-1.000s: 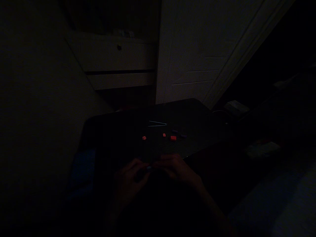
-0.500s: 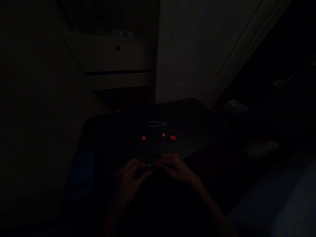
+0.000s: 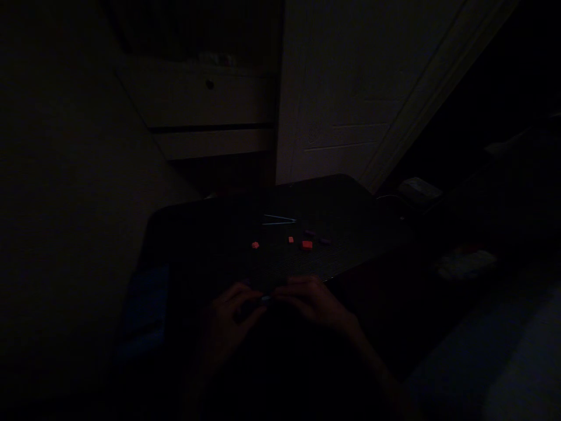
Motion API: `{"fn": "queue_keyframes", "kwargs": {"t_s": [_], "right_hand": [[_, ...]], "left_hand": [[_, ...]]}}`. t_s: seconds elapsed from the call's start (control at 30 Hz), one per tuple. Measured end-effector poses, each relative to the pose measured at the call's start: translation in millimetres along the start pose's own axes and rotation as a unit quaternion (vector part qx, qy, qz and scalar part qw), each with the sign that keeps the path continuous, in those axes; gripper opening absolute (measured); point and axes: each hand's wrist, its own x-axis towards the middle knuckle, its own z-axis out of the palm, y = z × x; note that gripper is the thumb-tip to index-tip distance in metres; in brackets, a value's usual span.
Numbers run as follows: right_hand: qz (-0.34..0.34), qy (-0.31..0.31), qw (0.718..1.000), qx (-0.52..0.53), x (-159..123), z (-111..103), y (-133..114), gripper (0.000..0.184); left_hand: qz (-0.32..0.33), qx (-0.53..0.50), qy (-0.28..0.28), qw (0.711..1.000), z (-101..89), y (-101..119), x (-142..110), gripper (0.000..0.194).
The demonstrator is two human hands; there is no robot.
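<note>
Piece (image 3: pixel 265 298), small and pale, had dipped slightly toward you over the last half second; looked like you were still working it. Your left hand (image 3: pixel 225 316) seemed pinched on one end; right hand (image 3: pixel 311 301) fingertips met the other, too dark to tell if closed. It sat between them near the desk (image 3: pixel 350 210)'s near edge, contact with the top unclear. Red block (image 3: pixel 307 245) and V-shaped tool (image 3: pixel 280 223) stayed put toward the far edge, apart from both hands
</note>
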Motion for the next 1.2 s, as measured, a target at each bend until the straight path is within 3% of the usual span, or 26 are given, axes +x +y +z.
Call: {"fn": "queue_keyframes", "kwargs": {"t_s": [0.5, 0.7, 1.2], "right_hand": [[-0.027, -0.058, 0.992, -0.110, 8, -7, -17, 0.024], [-0.028, -0.080, 0.988, -0.128, 11, -12, -23, 0.025], [-0.029, -0.008, 0.998, -0.051, 2, -6, -7, 0.020]], "left_hand": [[0.017, 0.027, -0.001, 1.000, 2.8, 0, 0, 0.004], [0.055, 0.029, 0.015, 0.998, 3.0, -2, 1, 0.005], [0.044, 0.006, 0.031, 0.999, 3.9, 2, 0, 0.000]]}}
